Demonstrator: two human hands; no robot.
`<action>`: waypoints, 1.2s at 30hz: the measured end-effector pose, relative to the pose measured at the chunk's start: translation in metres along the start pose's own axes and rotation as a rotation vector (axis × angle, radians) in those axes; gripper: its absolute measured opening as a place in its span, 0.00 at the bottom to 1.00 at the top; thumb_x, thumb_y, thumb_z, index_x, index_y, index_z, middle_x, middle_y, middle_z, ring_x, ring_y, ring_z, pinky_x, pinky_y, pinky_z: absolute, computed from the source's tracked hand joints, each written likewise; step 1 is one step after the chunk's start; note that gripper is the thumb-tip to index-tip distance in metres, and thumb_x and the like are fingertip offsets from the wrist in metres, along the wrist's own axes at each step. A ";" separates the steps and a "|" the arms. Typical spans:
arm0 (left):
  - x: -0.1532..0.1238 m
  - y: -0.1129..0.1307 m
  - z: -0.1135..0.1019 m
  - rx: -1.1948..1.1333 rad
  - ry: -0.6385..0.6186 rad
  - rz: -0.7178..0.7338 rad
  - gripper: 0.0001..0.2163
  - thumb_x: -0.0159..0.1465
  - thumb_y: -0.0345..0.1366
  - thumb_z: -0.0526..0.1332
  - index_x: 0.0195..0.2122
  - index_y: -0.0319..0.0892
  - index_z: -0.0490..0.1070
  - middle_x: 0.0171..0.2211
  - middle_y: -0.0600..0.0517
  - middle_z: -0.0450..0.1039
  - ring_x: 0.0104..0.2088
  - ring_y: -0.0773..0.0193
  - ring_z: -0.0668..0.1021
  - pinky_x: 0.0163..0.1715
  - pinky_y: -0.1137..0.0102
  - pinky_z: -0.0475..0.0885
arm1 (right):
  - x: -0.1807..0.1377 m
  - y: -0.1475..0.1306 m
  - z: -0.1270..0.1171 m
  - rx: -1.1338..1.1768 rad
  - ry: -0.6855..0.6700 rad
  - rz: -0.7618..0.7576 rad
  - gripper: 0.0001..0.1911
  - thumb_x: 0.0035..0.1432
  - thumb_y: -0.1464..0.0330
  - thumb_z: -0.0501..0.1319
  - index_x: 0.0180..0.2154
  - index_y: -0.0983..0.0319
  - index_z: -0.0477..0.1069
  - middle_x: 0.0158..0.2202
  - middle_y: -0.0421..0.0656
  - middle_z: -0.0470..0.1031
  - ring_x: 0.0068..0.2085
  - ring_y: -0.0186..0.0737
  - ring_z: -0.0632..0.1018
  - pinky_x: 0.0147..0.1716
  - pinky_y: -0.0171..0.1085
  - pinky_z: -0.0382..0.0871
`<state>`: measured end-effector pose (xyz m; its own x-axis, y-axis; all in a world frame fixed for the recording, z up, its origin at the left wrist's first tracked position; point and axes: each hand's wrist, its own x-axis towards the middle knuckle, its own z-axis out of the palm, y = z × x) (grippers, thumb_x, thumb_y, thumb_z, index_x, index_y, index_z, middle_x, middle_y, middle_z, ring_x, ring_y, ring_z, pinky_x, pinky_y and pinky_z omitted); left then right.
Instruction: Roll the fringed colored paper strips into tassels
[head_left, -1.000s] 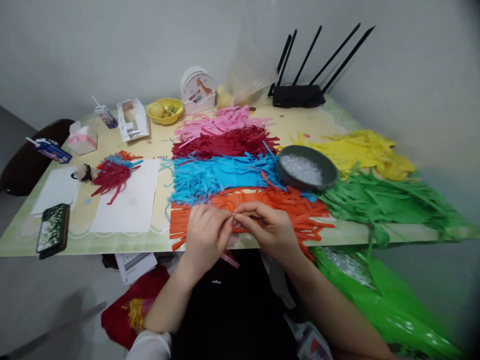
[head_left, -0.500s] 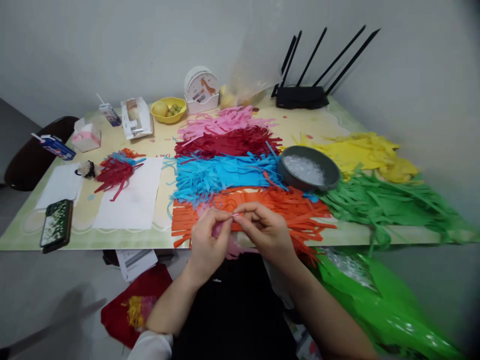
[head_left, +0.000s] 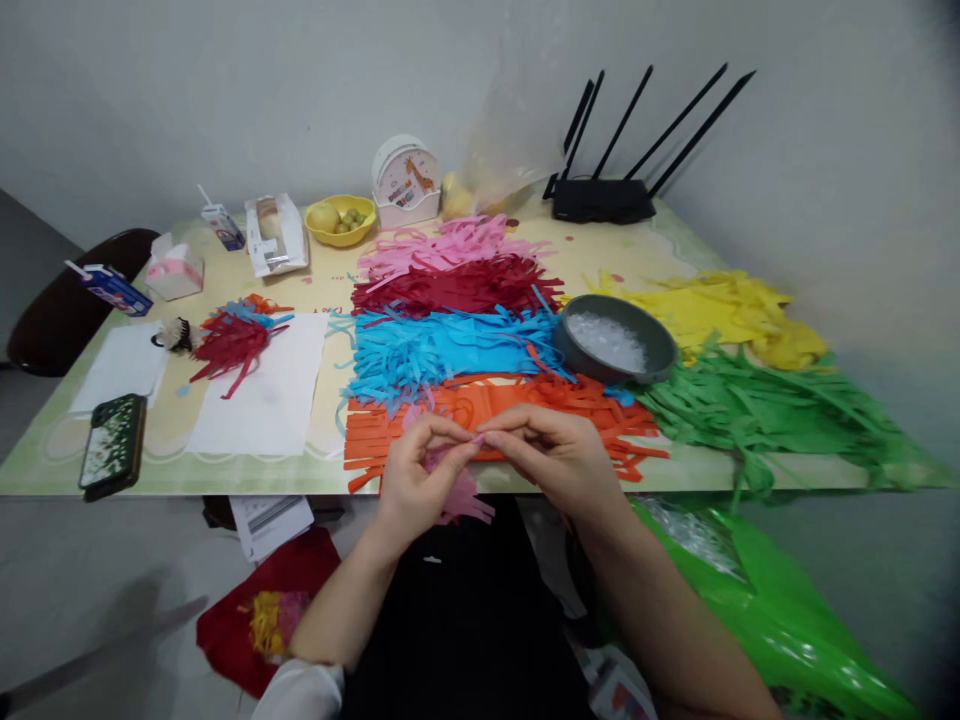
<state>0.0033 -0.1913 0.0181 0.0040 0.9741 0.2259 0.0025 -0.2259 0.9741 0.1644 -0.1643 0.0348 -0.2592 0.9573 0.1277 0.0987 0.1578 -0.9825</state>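
Observation:
Both hands meet at the table's front edge, over a pile of orange fringed paper (head_left: 495, 400). My left hand (head_left: 424, 470) is closed in a pinch on a pink fringed paper piece (head_left: 461, 490), whose strips hang below the fingers. Thumb and forefinger of my right hand (head_left: 562, 455) pinch the twisted tip of the same pink piece. Behind lie blue fringed paper (head_left: 480, 345), dark red fringed paper (head_left: 457, 285) and pink fringed paper (head_left: 450, 245). A grey bowl (head_left: 660, 350) of clear plastic bits stands to the right.
Yellow (head_left: 712, 310) and green fringed paper (head_left: 787, 415) lie at the right. On the left are a phone (head_left: 112, 445), white sheets (head_left: 262, 420) and a red-blue tassel (head_left: 232, 340). A black router (head_left: 604, 200) stands at the back. A green bag (head_left: 787, 610) is below the table.
Both hands have shifted slightly right, still pinching together. More of the pink piece's hanging strips show under the left hand. The view has moved a little.

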 end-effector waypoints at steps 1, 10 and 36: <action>0.000 -0.001 -0.001 0.000 -0.003 0.007 0.07 0.60 0.37 0.68 0.36 0.41 0.74 0.34 0.49 0.78 0.37 0.63 0.81 0.39 0.70 0.75 | 0.000 -0.001 0.000 -0.026 -0.005 -0.007 0.08 0.56 0.64 0.66 0.31 0.63 0.78 0.21 0.40 0.76 0.19 0.30 0.69 0.18 0.30 0.59; 0.003 -0.014 -0.001 -0.267 0.116 -0.081 0.09 0.57 0.37 0.70 0.29 0.40 0.72 0.30 0.51 0.76 0.33 0.66 0.78 0.37 0.71 0.73 | 0.005 -0.012 0.003 -0.215 0.102 -0.144 0.08 0.57 0.67 0.63 0.28 0.62 0.77 0.17 0.37 0.71 0.18 0.29 0.65 0.17 0.30 0.56; 0.136 -0.034 -0.255 1.518 0.122 -0.110 0.13 0.64 0.31 0.53 0.42 0.35 0.75 0.45 0.41 0.76 0.48 0.53 0.72 0.50 0.60 0.66 | -0.031 0.031 -0.011 -0.198 0.078 -0.081 0.13 0.64 0.62 0.57 0.46 0.58 0.73 0.18 0.36 0.65 0.19 0.34 0.69 0.19 0.32 0.63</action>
<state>-0.2513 -0.0507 0.0166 -0.1444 0.9631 0.2273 0.9884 0.1297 0.0786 0.1858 -0.1865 0.0018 -0.1991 0.9544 0.2226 0.2694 0.2717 -0.9239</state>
